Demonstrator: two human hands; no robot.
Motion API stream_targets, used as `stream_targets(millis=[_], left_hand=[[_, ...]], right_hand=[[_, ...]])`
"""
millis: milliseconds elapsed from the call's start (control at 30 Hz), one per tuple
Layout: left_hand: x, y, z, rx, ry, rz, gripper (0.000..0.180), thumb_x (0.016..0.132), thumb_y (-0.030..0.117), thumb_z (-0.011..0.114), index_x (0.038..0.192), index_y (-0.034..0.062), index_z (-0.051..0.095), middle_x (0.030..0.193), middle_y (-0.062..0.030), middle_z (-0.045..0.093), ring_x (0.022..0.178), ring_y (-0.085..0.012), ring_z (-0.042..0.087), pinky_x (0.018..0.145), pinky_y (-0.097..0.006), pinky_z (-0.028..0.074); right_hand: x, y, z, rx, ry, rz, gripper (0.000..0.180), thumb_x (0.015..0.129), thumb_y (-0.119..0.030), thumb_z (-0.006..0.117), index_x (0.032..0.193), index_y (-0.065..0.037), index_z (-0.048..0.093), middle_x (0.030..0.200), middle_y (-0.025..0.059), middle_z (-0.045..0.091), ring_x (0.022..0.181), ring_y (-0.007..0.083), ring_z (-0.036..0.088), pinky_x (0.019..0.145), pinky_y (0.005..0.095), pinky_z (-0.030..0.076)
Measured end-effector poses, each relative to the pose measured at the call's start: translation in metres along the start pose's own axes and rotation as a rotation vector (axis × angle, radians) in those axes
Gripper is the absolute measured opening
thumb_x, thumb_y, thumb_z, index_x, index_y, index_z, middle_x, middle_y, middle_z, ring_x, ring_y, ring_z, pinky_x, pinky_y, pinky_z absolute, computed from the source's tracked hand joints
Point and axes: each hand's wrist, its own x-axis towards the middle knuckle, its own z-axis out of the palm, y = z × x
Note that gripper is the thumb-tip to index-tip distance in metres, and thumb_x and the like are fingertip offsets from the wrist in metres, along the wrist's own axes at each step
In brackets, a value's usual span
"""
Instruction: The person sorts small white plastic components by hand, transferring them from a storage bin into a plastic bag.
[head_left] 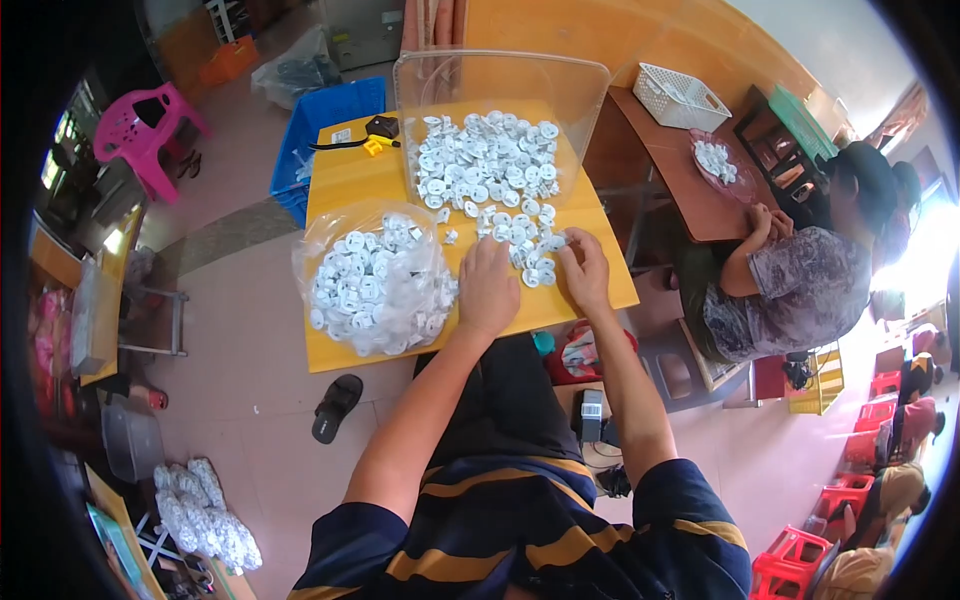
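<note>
Both hands (pixel 487 285) (pixel 585 270) palm-down, seemingly fingering small white round parts (pixel 530 255)

Yellow table (pixel 345 185): clear bag of white parts (pixel 372 280) near left, loose white round parts (pixel 495 175) within clear guard (pixel 500 85), black-and-yellow tool (pixel 372 135) far left.

Both forearms extended forward; left hand (pixel 488 285) palm down, right hand (pixel 585 268) fingers curled.

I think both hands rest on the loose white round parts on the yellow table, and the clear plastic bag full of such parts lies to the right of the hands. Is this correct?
Not quite. In the head view the clear plastic bag lies to the left of the hands, not the right. The rest holds: the left hand and right hand rest at the loose white round parts on the yellow table.
</note>
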Motion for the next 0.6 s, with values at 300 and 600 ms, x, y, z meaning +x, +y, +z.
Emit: stream_targets(millis=[300,600], left_hand=[[-0.002,0.008,-0.002,0.071,0.02,0.157,0.047,0.089,0.01,0.062,0.136,0.0048,0.061,0.149,-0.0248,0.047,0.143,-0.0453,0.039,0.118,-0.052,0.033],[-0.004,0.0,0.005,-0.019,0.063,0.114,0.048,0.085,0.004,0.067,0.132,0.0028,0.062,0.147,-0.023,0.05,0.137,-0.0469,0.045,0.116,-0.053,0.038]], right_hand=[[-0.021,-0.022,0.001,-0.171,-0.023,-0.293,0.037,0.085,-0.018,0.076,0.12,-0.007,0.069,0.139,0.0244,0.058,0.132,0.0414,0.054,0.112,0.0467,0.042],[-0.024,-0.015,0.0,-0.158,-0.02,-0.24,0.029,0.084,-0.014,0.073,0.113,-0.009,0.073,0.141,0.0235,0.057,0.133,0.0401,0.054,0.112,0.0456,0.042]])
